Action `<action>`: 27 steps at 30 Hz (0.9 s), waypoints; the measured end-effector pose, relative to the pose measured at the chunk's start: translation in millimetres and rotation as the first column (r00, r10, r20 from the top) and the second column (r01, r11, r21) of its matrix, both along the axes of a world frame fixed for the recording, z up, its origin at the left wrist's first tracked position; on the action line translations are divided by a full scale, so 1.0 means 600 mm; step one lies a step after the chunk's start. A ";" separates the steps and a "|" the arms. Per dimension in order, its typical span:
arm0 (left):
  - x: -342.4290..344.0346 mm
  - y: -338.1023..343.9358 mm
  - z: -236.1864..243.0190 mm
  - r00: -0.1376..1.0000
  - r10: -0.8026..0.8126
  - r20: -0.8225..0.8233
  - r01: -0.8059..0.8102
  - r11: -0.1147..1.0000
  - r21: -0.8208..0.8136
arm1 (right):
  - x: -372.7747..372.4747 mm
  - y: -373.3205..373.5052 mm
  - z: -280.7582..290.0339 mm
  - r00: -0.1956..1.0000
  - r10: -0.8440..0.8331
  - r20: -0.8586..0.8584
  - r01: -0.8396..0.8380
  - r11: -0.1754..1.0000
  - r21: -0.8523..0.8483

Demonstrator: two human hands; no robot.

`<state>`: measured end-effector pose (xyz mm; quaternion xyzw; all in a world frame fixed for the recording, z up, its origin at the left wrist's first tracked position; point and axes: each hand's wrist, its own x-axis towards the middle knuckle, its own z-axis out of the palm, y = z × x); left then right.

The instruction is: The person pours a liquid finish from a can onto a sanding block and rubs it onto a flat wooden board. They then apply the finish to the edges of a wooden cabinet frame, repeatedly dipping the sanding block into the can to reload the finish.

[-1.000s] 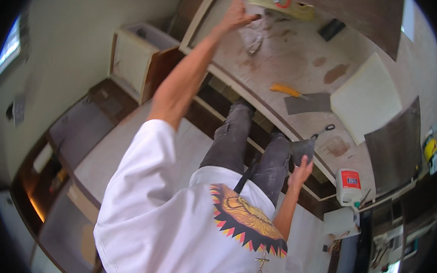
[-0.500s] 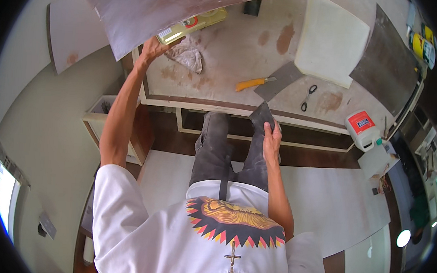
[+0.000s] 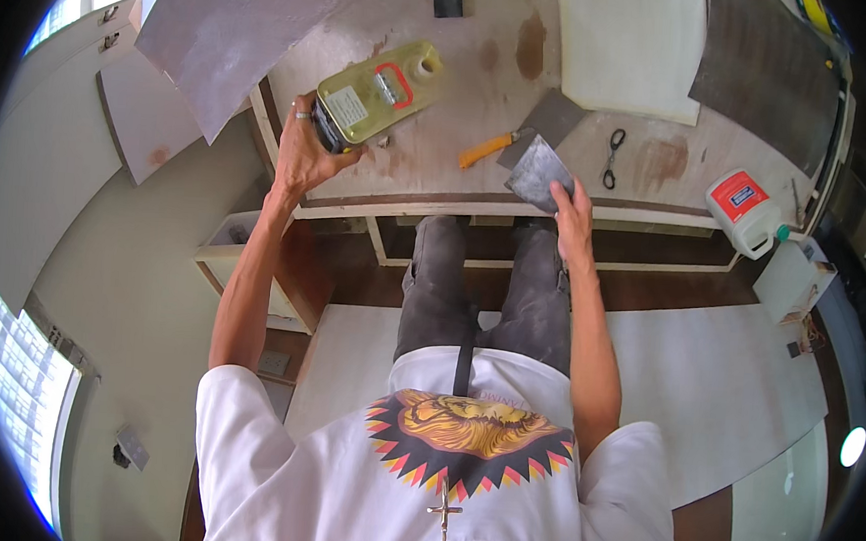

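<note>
My left hand (image 3: 306, 154) is wrapped round the near end of a rectangular metal can (image 3: 369, 93), yellowish on top with a red-edged handle and a round spout. The can is over the left part of the worktable (image 3: 428, 186); whether it rests there I cannot tell. Between the thumb and fingers of my right hand (image 3: 575, 215) is a flat grey piece (image 3: 538, 173) with pale smears, held above the table's front edge. Just beyond it lie a cutter knife with an orange handle (image 3: 485, 151) and a loose grey sheet (image 3: 559, 115).
Black-handled scissors (image 3: 612, 160) lie to the right. A white jug with a red label (image 3: 744, 205) stands at the right front corner. Large sheets, one brown (image 3: 229, 35), one cream (image 3: 630, 50) and one dark (image 3: 757, 82), cover parts of the table.
The can, partly hidden by the brown sheet before, is now in plain sight over the table. The grey piece has turned, showing its smeared face. A white rag near my left hand no longer shows.
</note>
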<state>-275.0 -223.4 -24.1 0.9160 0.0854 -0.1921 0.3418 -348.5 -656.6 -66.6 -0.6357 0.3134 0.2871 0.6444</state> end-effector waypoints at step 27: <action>-0.123 -0.241 0.168 0.781 -0.246 -0.574 0.430 0.879 0.207 | 0.023 -0.018 -0.126 0.768 0.628 0.124 -0.632 0.712 0.306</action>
